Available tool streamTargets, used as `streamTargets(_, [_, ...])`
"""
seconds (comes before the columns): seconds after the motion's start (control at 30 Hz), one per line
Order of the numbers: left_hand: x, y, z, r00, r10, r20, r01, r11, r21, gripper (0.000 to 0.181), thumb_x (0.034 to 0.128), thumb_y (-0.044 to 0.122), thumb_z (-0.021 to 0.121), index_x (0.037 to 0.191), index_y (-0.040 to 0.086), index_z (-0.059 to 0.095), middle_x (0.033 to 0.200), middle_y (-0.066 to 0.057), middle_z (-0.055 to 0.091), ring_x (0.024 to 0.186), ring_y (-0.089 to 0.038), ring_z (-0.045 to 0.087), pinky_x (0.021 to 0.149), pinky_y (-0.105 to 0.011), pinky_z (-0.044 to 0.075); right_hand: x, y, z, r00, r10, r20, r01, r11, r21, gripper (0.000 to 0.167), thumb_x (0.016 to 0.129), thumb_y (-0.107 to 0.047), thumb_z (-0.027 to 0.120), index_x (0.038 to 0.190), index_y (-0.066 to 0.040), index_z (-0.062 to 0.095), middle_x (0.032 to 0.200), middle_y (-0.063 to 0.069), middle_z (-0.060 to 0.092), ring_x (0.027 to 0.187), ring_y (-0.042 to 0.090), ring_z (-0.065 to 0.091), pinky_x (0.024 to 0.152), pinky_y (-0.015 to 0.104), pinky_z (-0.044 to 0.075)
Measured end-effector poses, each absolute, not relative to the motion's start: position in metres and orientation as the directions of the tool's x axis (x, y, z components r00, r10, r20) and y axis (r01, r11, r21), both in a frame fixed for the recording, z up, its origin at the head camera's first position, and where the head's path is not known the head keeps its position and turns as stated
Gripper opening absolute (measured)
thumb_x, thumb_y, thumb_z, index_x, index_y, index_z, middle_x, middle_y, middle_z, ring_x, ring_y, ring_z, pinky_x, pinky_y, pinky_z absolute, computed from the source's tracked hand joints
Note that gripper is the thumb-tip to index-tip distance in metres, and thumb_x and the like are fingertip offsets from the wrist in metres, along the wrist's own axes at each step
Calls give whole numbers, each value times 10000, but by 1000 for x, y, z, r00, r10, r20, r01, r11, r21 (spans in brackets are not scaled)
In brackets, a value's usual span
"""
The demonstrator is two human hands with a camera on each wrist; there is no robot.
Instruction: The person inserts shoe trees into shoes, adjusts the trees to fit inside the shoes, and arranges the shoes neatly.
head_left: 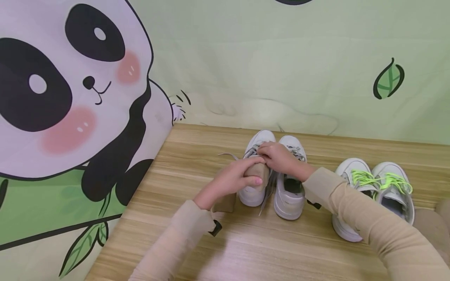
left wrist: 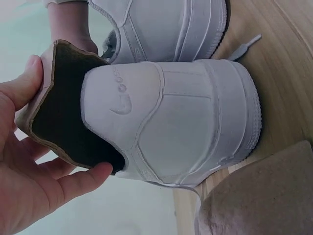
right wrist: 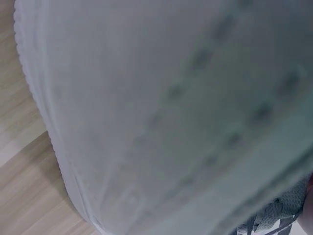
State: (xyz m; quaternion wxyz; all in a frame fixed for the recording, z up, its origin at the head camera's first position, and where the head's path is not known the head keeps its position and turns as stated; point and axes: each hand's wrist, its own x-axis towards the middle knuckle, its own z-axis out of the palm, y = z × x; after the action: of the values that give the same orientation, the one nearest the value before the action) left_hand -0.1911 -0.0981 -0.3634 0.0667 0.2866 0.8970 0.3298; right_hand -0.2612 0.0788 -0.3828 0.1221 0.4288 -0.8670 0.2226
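Note:
A white sneaker (head_left: pixel 252 197) with loose grey laces stands toe away from me. My left hand (head_left: pixel 230 177) holds a brown cardboard-like insert (left wrist: pixel 39 105), which sits partly in the sneaker's heel opening; thumb and fingers lie around its outer walls, and its dark hollow side shows in the left wrist view. My right hand (head_left: pixel 279 157) has curled fingers at the same sneaker's tongue and upper laces; its fingertips are partly hidden. Beside it stands the matching sneaker (head_left: pixel 289 203), whose white side fills most of the right wrist view.
Another brown piece (head_left: pixel 225 201) lies left of the held sneaker. White sneakers with neon-green laces (head_left: pixel 393 180) stand farther right, partly behind my right sleeve. More brown pieces (head_left: pixel 430 230) are at the right edge. A panda-printed backdrop (head_left: pixel 281 78) borders the wooden surface (head_left: pixel 267 249).

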Motion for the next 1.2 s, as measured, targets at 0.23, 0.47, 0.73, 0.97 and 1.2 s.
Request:
streamTargets(0.23, [-195,-97,-366,-835,547,57,438,599,671,481,801,296,616,1248,216,459,1289,23,478,1181,-133,431,984,-336,338,-260,79,-383,-603,-683,411,-797,531,-288,105,803,-2,561,823,8,664,863,112,647,853,255,602,785,374,464])
streamTargets(0.47, [-192,-99,-367,-833,551,56,444,604,662,509,806,310,618,1273,215,439,1307,15,466,1187,-150,433,978,-343,345,-262,77,-382,-631,-690,354,-776,563,-285,107,803,-22,552,826,-12,656,851,89,631,826,229,596,768,363,463])
streamTargets(0.73, [-178,-96,-358,-855,511,89,490,739,462,678,773,439,627,1345,208,346,1350,1,423,1181,-200,455,914,-376,407,-260,78,-378,-738,-626,252,-674,677,-294,128,788,-123,617,866,-22,599,900,104,556,770,208,543,692,353,465])
streamTargets(0.97, [-165,-87,-356,-874,472,117,482,812,330,719,749,450,648,1357,336,282,1403,-95,322,1179,-285,450,801,-418,456,-260,81,-368,-835,-544,79,-541,789,-292,210,784,-202,632,831,-50,494,691,64,543,590,178,475,545,295,394])
streamTargets(1.2, [-162,-82,-360,-866,472,167,497,771,399,690,729,298,712,1316,206,362,1356,-105,356,1204,-272,407,931,-413,391,-259,83,-369,-791,-604,100,-600,732,-322,154,800,-157,617,811,-56,500,649,35,523,562,148,450,526,250,359])
